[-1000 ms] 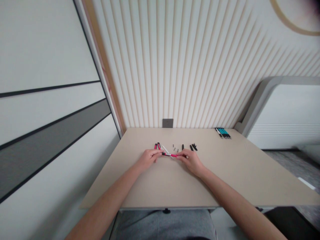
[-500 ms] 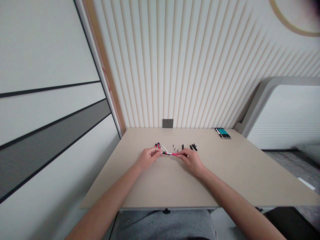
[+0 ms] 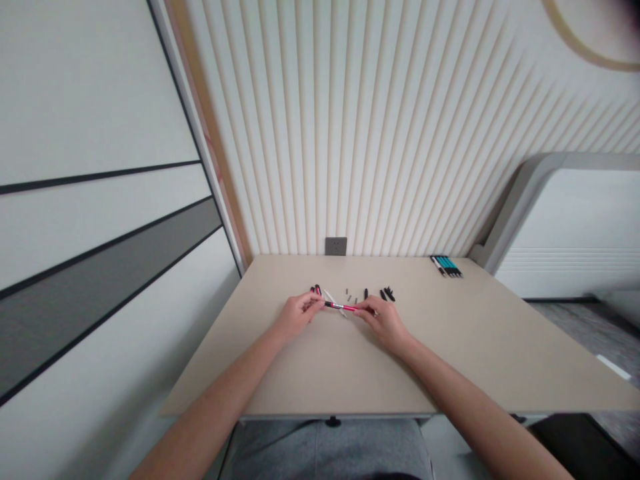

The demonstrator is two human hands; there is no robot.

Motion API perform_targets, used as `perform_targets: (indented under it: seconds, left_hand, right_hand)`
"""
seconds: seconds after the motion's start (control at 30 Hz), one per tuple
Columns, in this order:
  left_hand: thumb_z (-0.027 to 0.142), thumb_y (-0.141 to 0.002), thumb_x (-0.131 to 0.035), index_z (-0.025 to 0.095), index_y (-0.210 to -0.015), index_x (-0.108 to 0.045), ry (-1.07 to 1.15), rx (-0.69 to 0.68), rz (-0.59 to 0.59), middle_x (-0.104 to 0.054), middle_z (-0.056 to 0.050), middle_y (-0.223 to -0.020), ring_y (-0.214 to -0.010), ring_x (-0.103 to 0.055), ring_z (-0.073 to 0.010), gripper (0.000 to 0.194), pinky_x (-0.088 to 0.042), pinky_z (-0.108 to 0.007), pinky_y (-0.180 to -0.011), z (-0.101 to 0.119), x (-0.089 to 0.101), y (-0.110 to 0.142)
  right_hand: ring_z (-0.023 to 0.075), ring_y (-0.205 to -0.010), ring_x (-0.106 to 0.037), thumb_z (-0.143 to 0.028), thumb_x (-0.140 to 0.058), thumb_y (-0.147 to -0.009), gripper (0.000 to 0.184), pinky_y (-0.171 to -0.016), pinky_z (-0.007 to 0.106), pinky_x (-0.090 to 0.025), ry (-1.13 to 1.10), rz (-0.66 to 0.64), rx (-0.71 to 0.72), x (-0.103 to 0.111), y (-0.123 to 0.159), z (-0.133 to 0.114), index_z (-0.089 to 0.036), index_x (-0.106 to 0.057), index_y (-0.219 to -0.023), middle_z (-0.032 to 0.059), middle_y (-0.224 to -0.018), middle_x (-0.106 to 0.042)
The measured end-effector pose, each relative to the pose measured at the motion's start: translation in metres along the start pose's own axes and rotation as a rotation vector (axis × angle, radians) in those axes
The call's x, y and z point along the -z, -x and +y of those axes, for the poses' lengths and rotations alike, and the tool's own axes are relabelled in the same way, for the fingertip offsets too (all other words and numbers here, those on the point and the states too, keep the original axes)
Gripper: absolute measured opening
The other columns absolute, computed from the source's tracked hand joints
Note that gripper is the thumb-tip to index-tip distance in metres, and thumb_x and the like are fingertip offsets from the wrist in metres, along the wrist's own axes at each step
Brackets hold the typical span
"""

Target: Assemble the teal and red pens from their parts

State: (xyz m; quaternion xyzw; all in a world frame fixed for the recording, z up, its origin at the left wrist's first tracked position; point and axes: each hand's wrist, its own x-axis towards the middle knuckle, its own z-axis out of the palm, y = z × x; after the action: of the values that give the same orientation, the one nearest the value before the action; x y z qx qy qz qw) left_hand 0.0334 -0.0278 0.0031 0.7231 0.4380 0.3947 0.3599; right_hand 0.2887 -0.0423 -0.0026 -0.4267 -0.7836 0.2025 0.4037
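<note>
A red pen (image 3: 343,307) with a black end lies level between my two hands, above the table. The fingers of my left hand (image 3: 299,313) pinch its black end. My right hand (image 3: 383,320) grips the red end between thumb and fingers. Thin white refills (image 3: 329,295) lie just behind the pen, partly covered by it. Several small grey springs (image 3: 349,299) are scattered beyond. Red and black pen parts (image 3: 318,290) rest behind my left hand, and black pen parts (image 3: 389,294) behind my right.
A beige table (image 3: 340,373) spans the space before me. At its back right lie several teal and black pens (image 3: 447,267) side by side. The ribbed wall with a dark socket (image 3: 335,246) borders the far edge; a white cabinet (image 3: 115,320) stands on the left.
Both hands stay in nearly the same place. The tip at the pen's black end, visible before, is now covered by my left fingers.
</note>
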Motion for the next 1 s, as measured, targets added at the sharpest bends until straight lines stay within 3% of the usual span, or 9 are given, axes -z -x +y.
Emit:
perform_targets:
  seconds: [0.2,0.3,0.4,0.53,0.8,1.0]
  left_hand:
    - [0.051,-0.092,-0.046,0.013,-0.076,-0.067,-0.090,0.003,-0.039,-0.065,-0.003,-0.065,-0.049,-0.050,-0.0088,0.046,-0.038,-0.020,-0.049,0.0043,0.0022,0.0014]
    - [0.052,-0.093,-0.042,0.012,-0.084,-0.065,-0.038,-0.011,-0.026,-0.066,-0.005,-0.069,-0.048,-0.047,-0.0083,0.048,-0.037,-0.020,-0.047,0.0040,0.0011,0.0016]
    - [0.051,-0.090,-0.048,0.013,-0.097,-0.060,0.057,-0.020,-0.031,-0.068,-0.006,-0.080,-0.051,-0.049,-0.0082,0.040,-0.039,-0.019,-0.049,0.0020,-0.0002,0.0021]
    - [0.048,-0.087,-0.055,0.015,-0.093,-0.058,0.074,-0.007,-0.058,-0.069,-0.006,-0.082,-0.054,-0.051,-0.0087,0.034,-0.042,-0.020,-0.053,-0.0002,-0.0005,0.0026]
    - [0.050,-0.095,-0.037,0.013,-0.080,-0.061,-0.038,-0.007,-0.065,-0.068,-0.005,-0.071,-0.050,-0.050,-0.0087,0.046,-0.039,-0.020,-0.049,0.0005,0.0021,0.0015]
    - [0.049,-0.091,-0.049,0.015,-0.086,-0.056,0.006,-0.020,-0.094,-0.068,-0.004,-0.076,-0.052,-0.051,-0.0083,0.035,-0.039,-0.019,-0.050,0.0008,0.0038,0.0026]
  right_hand:
    - [0.0179,-0.070,-0.056,-0.043,-0.049,-0.094,0.031,-0.063,0.029,-0.042,0.024,-0.002,0.058,-0.0013,0.0007,0.0011,-0.020,-0.070,-0.090,0.0065,-0.076,-0.063]
    - [0.0183,-0.070,-0.056,-0.043,-0.048,-0.095,0.032,-0.064,0.030,-0.043,0.030,0.004,0.065,-0.0014,0.0011,-0.0001,-0.020,-0.070,-0.091,0.0067,-0.076,-0.063]
    - [0.0182,-0.070,-0.056,-0.043,-0.048,-0.095,0.033,-0.064,0.030,-0.043,0.034,0.006,0.068,-0.0005,0.0011,-0.0024,-0.019,-0.071,-0.092,0.0067,-0.075,-0.062]
    - [0.0185,-0.070,-0.056,-0.043,-0.049,-0.095,0.032,-0.065,0.030,-0.044,0.028,0.008,0.067,0.0005,0.0010,-0.0039,-0.019,-0.071,-0.091,0.0069,-0.076,-0.062]
    - [0.0179,-0.071,-0.057,-0.041,-0.049,-0.095,0.030,-0.065,0.029,-0.043,0.031,0.000,0.093,-0.0003,0.0021,-0.0023,-0.019,-0.070,-0.093,0.0061,-0.077,-0.063]
    - [0.0184,-0.070,-0.057,-0.040,-0.050,-0.095,0.029,-0.065,0.030,-0.044,0.030,0.002,0.093,0.0007,0.0018,-0.0036,-0.020,-0.070,-0.092,0.0067,-0.076,-0.063]
